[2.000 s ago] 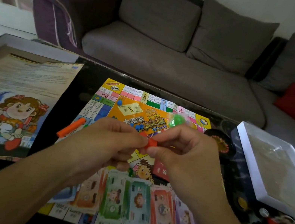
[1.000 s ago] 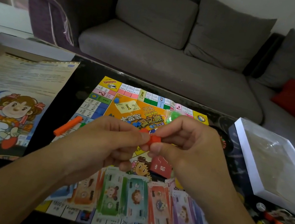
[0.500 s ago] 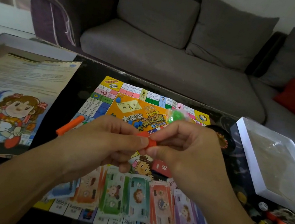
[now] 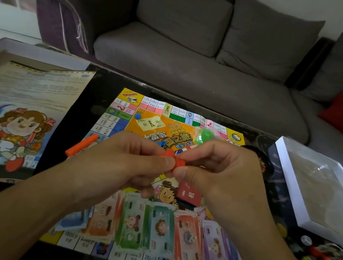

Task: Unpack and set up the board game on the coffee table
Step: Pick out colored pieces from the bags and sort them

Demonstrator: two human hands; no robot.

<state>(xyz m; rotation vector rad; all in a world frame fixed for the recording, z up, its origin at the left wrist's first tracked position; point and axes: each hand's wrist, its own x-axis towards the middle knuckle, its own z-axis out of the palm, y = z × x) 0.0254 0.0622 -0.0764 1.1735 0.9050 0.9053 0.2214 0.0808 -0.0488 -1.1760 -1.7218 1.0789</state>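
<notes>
Both hands, left hand (image 4: 128,163) and right hand (image 4: 222,175), fingers pinching small orange piece (image 4: 173,161) above game board (image 4: 159,127); best pulled apart gently, kept over board.

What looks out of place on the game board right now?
A loose orange plastic stick lies askew, half off the left edge of the colourful paper game board, onto the black coffee table. Nothing looks spilled or damaged.
</notes>
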